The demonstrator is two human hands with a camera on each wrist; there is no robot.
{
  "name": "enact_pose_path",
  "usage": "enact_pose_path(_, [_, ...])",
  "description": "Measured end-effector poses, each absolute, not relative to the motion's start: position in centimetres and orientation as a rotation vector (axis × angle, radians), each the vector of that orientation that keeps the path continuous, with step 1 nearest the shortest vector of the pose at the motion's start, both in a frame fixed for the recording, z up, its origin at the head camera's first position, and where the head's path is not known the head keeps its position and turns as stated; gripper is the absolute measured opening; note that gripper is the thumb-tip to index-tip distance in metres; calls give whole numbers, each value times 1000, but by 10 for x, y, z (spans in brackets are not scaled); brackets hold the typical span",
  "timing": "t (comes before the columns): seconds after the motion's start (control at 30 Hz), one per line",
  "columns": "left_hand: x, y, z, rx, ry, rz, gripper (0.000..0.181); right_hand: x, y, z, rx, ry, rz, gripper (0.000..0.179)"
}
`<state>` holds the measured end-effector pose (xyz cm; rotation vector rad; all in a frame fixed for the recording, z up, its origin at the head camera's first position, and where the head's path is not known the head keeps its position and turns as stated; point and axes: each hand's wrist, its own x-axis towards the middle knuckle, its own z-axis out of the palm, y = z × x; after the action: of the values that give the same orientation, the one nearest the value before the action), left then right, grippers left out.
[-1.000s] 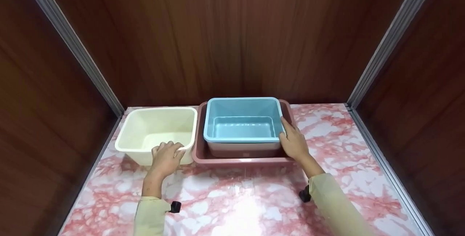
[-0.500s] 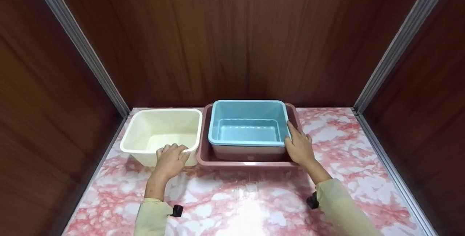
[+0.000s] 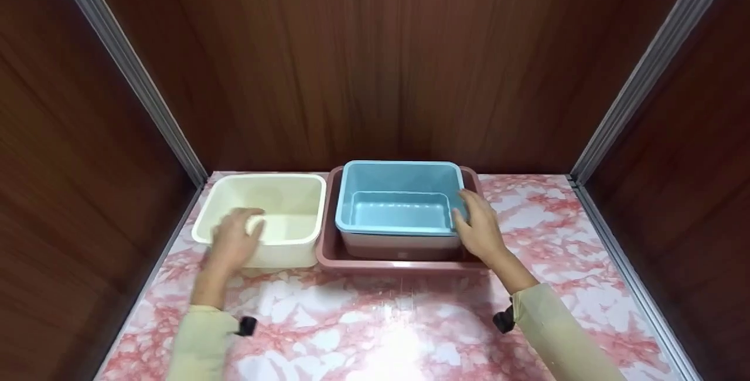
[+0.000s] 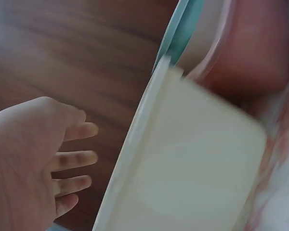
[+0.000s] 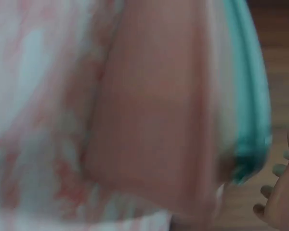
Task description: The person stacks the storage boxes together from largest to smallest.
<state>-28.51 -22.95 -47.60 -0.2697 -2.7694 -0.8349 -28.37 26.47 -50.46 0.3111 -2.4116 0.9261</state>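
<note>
Pink marble table, brown wood walls around, silver strips in corners. Cream tub on left, just beside pink tub; blue tub sits inside pink one. Your left hand slid left along cream tub's near rim, fingers loose, blurry, gripping nothing. Your right hand stays at blue tub's right rim, fingers on it; grip unclear.

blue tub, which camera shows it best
The head view: the blue tub shows whole from above, nested in a stack inside the pink tray, with the right hand at its right rim. The left wrist view catches only a strip of its rim; the right wrist view shows a blurred rim edge.
</note>
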Motion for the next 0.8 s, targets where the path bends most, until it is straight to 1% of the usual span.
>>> enact_pose_path(0.1, [-293, -254, -470, -182, -2744, -773, 36, -281, 240, -491, 424, -2300, 1001, 36])
enact_pose_path(0.23, [-299, -278, -471, -81, -2776, -715, 45, -272, 204, -480, 518, -2225, 1247, 34])
enact_pose_path(0.4, [-307, -295, -478, 17, -2867, -736, 57, -258, 166, -473, 511, -2288, 1526, 33])
enact_pose_path(0.63, [-322, -316, -475, 77, -2910, -881, 67, -256, 124, -458, 630, -2307, 1750, 34])
enact_pose_path(0.8, [-330, -327, -475, 55, -2932, -1018, 70, -262, 97, -455, 632, -2359, 1814, 34])
